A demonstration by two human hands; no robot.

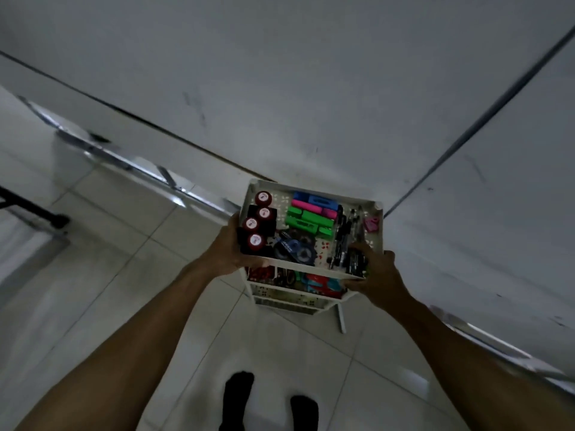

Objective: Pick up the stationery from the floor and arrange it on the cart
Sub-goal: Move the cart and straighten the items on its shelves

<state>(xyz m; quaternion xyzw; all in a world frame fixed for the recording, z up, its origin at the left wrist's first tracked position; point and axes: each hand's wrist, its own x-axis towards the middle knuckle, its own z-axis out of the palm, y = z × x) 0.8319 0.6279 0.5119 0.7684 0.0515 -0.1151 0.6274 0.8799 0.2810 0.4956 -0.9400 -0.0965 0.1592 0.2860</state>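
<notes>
Red-capped bottles: four; two hands.

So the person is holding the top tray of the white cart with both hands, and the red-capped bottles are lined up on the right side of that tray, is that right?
Not quite. The head view shows the red-capped bottles lined up on the left side of the top tray, by the left hand. The rest holds: the right hand grips the tray's other near corner.
</notes>
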